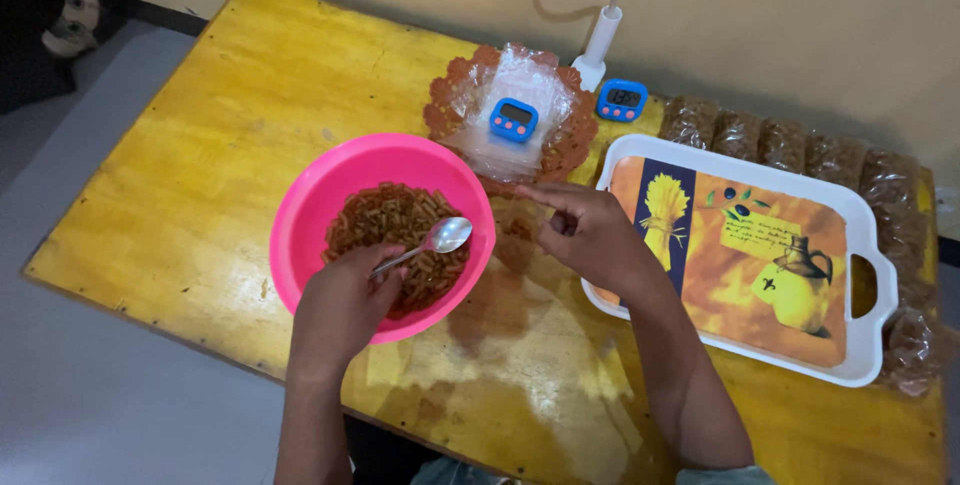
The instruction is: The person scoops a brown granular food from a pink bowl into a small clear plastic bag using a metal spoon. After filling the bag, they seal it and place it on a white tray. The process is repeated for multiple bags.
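Light: warm, dim, coming from overhead. Glare is pooling on the yellow table (480, 385); soft shadows are falling beneath both arms. Focus is holding sharp, corners darkening.

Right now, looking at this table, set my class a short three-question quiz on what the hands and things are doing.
1. True or false: the left hand holds a metal spoon over the pink bowl.
2. Which thing lies on the stack of clear bags? A) blue timer B) fork C) cup
3. Fill in: the white tray lies beside the ___ hand.

Key: 1 true; 2 A, a blue timer; 3 right.
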